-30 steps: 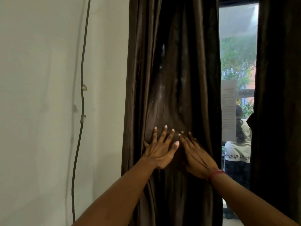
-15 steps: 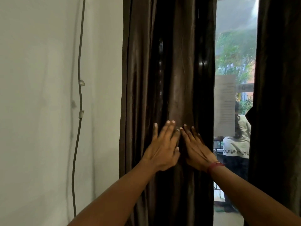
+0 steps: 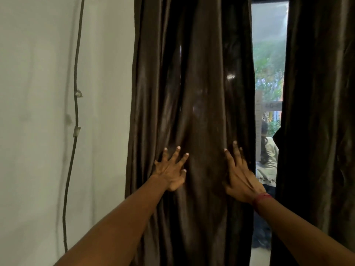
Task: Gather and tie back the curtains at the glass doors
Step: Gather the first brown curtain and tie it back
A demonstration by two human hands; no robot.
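1. My left hand point(image 3: 171, 169) lies against the left curtain point(image 3: 194, 83) with its fingers spread wide and fairly straight. The palm presses the dark brown fabric and grips nothing.
2. My right hand point(image 3: 240, 175) is flat on the same curtain, well apart from the left one. Its fingers are straight, close together and pointing up, near the curtain's right edge. It is also released and only presses.
3. The left curtain hangs loose in deep vertical folds from the top of the view to the bottom. Its left edge is beside the white wall point(image 3: 38, 112), and creases run upward from between my hands.
4. The right curtain point(image 3: 317, 93) hangs at the right side of the view, apart from the left one, and neither hand touches it.
5. Between the two curtains a narrow strip of the glass door point(image 3: 269, 45) shows, with daylight and green leaves behind it.
6. A paper sheet point(image 3: 258, 121) is on the glass just beside the left curtain's right edge.
7. A person outside point(image 3: 269, 150) in a light top sits low beyond the glass.
8. A red band point(image 3: 262, 197) circles my right wrist.
9. A thin cable point(image 3: 76, 54) runs down the wall, left of the curtain.
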